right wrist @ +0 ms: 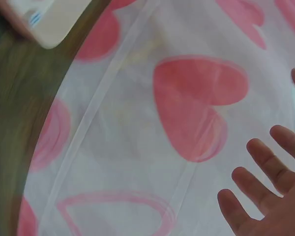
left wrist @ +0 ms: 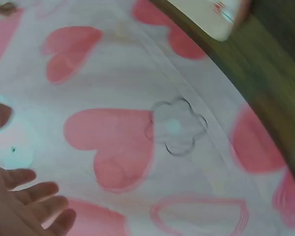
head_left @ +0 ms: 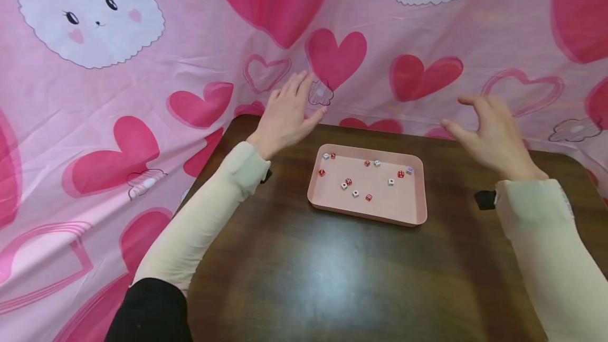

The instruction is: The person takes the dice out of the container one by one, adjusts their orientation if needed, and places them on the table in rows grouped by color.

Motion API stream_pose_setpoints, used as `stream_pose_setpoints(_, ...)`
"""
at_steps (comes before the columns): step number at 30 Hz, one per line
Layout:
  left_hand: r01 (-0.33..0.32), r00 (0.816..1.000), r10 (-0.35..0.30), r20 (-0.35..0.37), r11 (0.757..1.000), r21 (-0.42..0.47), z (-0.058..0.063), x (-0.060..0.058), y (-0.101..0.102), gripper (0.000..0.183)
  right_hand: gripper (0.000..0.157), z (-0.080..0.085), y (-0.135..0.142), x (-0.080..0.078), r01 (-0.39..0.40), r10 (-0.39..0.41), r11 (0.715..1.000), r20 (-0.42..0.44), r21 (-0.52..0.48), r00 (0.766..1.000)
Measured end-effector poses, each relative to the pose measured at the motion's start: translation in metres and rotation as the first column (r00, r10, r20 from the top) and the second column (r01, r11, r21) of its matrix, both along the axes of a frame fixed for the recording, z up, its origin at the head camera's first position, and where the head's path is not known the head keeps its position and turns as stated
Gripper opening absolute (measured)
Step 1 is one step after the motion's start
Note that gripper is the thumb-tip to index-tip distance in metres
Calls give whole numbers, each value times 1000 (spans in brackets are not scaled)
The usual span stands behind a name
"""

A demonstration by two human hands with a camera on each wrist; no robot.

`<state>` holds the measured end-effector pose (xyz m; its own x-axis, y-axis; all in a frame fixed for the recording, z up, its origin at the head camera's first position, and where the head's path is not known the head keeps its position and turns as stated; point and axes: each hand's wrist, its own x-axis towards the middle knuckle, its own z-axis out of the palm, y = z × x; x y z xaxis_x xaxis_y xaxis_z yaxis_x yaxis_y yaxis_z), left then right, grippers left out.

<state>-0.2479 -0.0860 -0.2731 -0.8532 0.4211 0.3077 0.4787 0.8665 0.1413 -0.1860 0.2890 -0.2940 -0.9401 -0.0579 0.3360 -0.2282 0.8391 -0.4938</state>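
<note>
A shallow pink tray (head_left: 375, 215) lies on the dark wooden table, with several small red and white dice spread over its floor, among them a red die (head_left: 368, 197) and a white die (head_left: 391, 182). My left hand (head_left: 287, 112) is raised up and left of the tray, its fingers straight and holding nothing. On the other side, my right hand (head_left: 496, 133) hovers up and right of the tray, thumb and fingers apart with nothing between them. Each wrist view shows spread fingers and just a corner of the tray, the left hand (left wrist: 24, 201) and the right hand (right wrist: 270, 182) both bare.
Around the brown table (head_left: 304, 273) hangs a pink cloth (head_left: 199, 30) printed with hearts and white animal faces, close along the far and left edges. A black strap piece (head_left: 485, 200) shows at the right wrist.
</note>
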Motion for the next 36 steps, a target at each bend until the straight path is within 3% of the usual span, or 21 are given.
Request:
stream_pose_setpoints(3,28,1000,-26,-14,980,197,-4,8,0,57,54,-6,-6,7,14,-19,996,-53,-84,998)
stream_pose_setpoints(6,62,998,-61,-17,926,371,-11,20,0,42,48,-13,-14,17,56,-75,984,-107,-167,991)
stream_pose_setpoints(10,74,995,-101,22,848,525,-27,37,0,34,39,-23,-25,32,139,-186,947,-141,-288,972)
stream_pose_setpoints(15,-5,982,-126,137,719,695,-56,56,-6,32,29,-40,-39,48,178,-275,864,-145,-470,950)
stream_pose_setpoints(18,-74,972,-117,206,674,735,-75,67,-12,33,25,-52,-48,54,184,-295,832,-136,-524,946)
stream_pose_setpoints(21,-148,954,-96,284,672,725,-94,76,-17,33,24,-61,-55,60,208,-296,833,-94,-513,951)
stream_pose_setpoints(27,-276,895,-78,440,679,681,-130,80,-17,35,25,-76,-65,65,249,-307,820,-29,-515,951)
stream_pose_setpoints(31,-298,874,-61,481,716,632,-145,78,-10,38,25,-88,-71,66,276,-315,814,11,-510,949)
stream_pose_setpoints(36,-266,871,-70,487,766,586,-156,77,-3,40,26,-104,-77,64,268,-276,837,55,-477,960)
